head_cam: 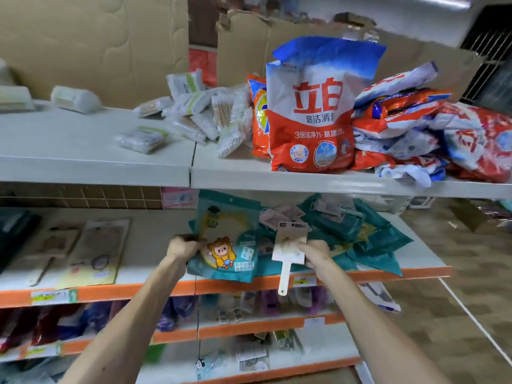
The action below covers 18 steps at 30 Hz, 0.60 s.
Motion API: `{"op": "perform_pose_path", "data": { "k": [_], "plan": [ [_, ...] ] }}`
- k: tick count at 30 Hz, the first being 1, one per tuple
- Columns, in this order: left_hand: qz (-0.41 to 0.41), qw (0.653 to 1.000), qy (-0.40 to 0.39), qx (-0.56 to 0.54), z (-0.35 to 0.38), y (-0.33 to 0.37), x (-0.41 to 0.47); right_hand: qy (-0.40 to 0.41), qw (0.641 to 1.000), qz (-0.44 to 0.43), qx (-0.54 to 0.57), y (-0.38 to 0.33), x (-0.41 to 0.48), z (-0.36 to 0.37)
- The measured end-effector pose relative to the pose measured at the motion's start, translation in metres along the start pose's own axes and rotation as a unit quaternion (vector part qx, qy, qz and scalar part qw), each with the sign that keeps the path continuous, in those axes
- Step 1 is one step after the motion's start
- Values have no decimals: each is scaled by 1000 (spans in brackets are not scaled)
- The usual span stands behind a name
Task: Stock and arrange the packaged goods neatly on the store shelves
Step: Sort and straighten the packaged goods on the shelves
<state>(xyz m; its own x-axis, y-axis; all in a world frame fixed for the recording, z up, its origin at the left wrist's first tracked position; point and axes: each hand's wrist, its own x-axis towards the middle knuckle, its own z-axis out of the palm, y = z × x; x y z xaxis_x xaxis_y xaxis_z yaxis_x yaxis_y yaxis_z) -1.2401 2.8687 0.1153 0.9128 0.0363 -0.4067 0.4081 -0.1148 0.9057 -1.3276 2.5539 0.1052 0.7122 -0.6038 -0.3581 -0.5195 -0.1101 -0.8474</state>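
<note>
My left hand (185, 246) grips the left edge of a teal packet (225, 239) printed with a cartoon child, tilted up off the second shelf (155, 239). My right hand (314, 252) holds a cream carded item with a handle (289, 245) that hangs over the shelf's orange front edge. Behind both hands lies a loose heap of teal packets (360, 234) with small pink packs on top.
On the top shelf (83, 151) stand a red-and-white detergent bag (310, 112), a pile of fallen detergent bags (432, 134) and scattered cotton swab packs (199, 112). Carded goods (94, 250) lie at the left of the second shelf. Lower shelves hold more packets.
</note>
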Motion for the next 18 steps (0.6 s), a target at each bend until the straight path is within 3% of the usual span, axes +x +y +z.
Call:
{"op": "perform_pose_path", "data": {
  "k": [12,18],
  "plan": [
    [-33,998,42,34,-156,-91,-110,-41,996,31,78,61,-143,91],
    [-8,998,67,-5,-215,-85,-142,-87,990,41,103,38,-201,123]
  ]
}}
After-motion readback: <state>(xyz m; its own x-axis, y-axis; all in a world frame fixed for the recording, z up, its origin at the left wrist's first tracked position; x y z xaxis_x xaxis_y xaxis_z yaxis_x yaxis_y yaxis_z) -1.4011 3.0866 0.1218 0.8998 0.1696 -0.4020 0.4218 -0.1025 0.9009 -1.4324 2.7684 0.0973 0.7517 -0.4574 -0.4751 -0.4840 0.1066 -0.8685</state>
